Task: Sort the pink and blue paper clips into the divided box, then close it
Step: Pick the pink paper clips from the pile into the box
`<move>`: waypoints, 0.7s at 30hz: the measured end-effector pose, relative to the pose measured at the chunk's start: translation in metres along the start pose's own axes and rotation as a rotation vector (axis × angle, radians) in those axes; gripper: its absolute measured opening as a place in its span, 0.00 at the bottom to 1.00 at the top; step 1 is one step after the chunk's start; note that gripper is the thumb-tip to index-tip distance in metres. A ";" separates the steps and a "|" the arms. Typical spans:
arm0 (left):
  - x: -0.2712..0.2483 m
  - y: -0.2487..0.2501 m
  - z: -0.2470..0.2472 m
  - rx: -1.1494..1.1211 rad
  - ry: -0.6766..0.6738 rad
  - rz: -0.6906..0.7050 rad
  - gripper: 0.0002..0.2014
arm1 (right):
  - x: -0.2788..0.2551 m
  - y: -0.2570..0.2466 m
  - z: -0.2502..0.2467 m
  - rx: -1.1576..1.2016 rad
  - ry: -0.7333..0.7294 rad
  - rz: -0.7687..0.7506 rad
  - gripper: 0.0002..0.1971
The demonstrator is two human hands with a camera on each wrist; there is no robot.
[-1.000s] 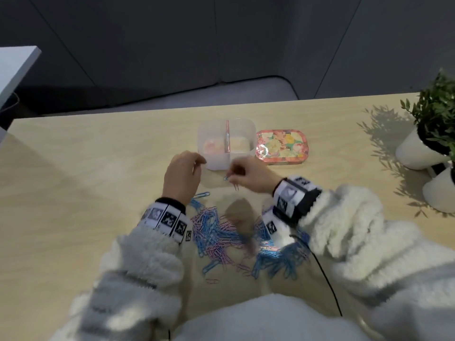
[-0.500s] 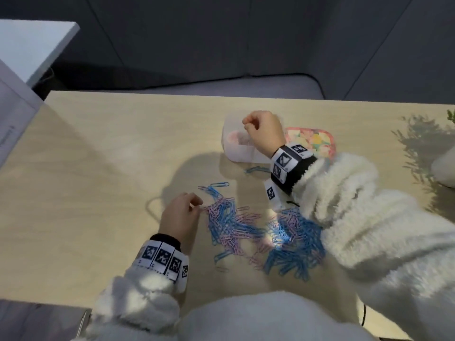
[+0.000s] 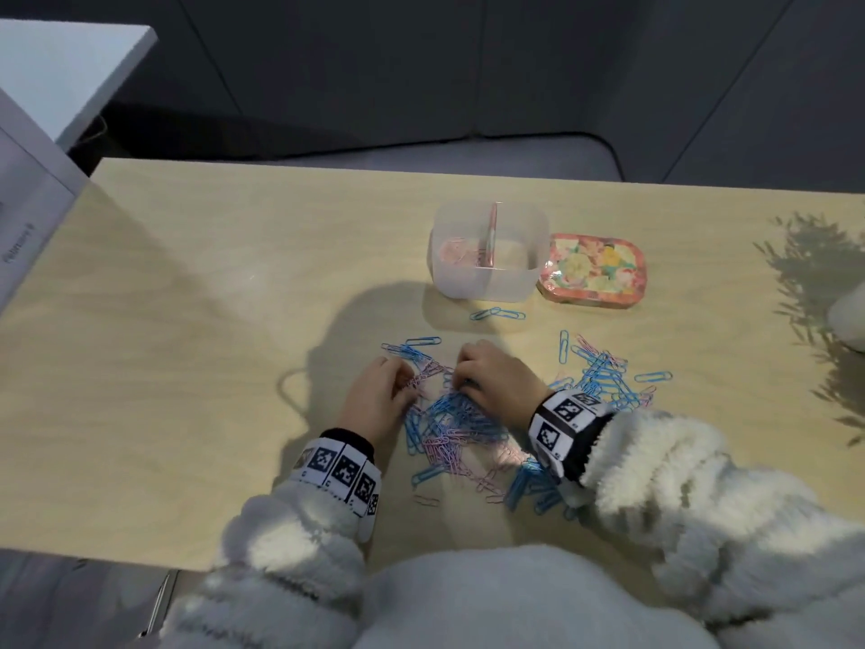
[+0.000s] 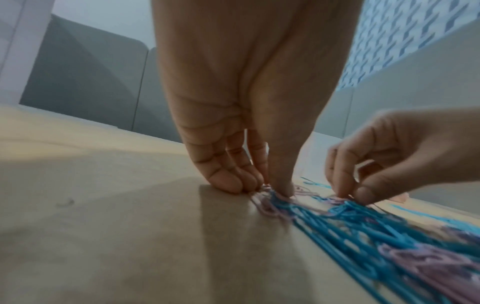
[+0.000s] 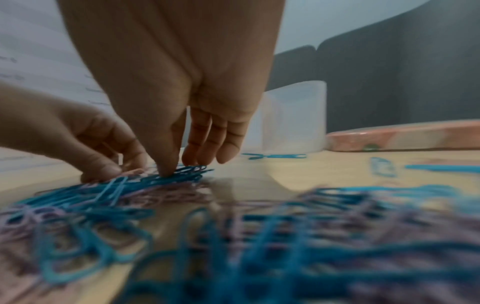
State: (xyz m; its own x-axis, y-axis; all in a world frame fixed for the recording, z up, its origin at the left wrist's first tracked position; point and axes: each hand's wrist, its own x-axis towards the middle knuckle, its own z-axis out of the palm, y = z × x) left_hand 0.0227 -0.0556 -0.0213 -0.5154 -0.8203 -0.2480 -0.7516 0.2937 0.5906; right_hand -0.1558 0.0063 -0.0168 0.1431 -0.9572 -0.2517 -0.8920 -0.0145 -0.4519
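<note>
A mixed heap of pink and blue paper clips (image 3: 449,428) lies on the wooden table in front of me. My left hand (image 3: 406,382) is at the heap's far left edge; in the left wrist view my left hand (image 4: 265,186) pinches pink clips between thumb and fingertips. My right hand (image 3: 462,378) is beside it, and in the right wrist view my right hand (image 5: 176,169) has thumb and fingers down on blue clips. The clear divided box (image 3: 489,278) stands open behind the heap with pink clips in its left compartment. Its floral lid (image 3: 592,269) lies to its right.
Two blue clips (image 3: 497,314) lie just in front of the box. A second scatter of mostly blue clips (image 3: 604,372) sits to the right of my right hand. A white pot (image 3: 849,316) stands at the table's right edge.
My right hand has come back from the box to the heap, beside my left hand. My left hand stays at the heap's left edge.
</note>
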 end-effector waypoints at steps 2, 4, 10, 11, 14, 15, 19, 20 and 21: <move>0.000 -0.002 0.000 -0.059 0.018 -0.009 0.07 | -0.010 0.015 -0.005 0.025 0.050 0.064 0.08; 0.000 -0.003 0.000 -0.124 0.030 -0.020 0.05 | -0.016 0.025 -0.011 0.020 0.095 0.100 0.08; 0.003 -0.002 -0.006 -0.344 0.024 -0.037 0.07 | 0.009 0.000 -0.022 0.030 0.119 0.078 0.12; 0.003 -0.003 -0.008 -0.375 0.027 -0.035 0.08 | 0.015 -0.007 -0.021 0.029 0.090 0.039 0.12; 0.004 -0.007 -0.014 -0.478 0.060 -0.033 0.09 | 0.029 -0.023 -0.015 -0.035 -0.028 -0.052 0.12; 0.003 -0.009 -0.016 -0.503 0.078 -0.036 0.08 | 0.031 -0.024 -0.013 -0.060 -0.054 -0.067 0.11; 0.006 -0.018 -0.023 -0.647 0.181 -0.168 0.09 | 0.025 -0.012 -0.008 -0.012 -0.060 -0.023 0.08; 0.008 -0.019 -0.024 -0.731 0.210 -0.237 0.11 | 0.022 -0.008 -0.009 0.021 -0.057 0.012 0.08; 0.010 -0.020 -0.025 -0.821 0.235 -0.316 0.13 | 0.018 -0.004 -0.010 0.056 -0.049 0.048 0.07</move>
State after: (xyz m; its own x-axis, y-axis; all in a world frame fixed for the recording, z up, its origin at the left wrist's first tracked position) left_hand 0.0425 -0.0820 -0.0168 -0.1702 -0.9088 -0.3809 -0.2679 -0.3293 0.9054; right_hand -0.1540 -0.0142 -0.0111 0.1227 -0.9409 -0.3155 -0.8730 0.0489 -0.4852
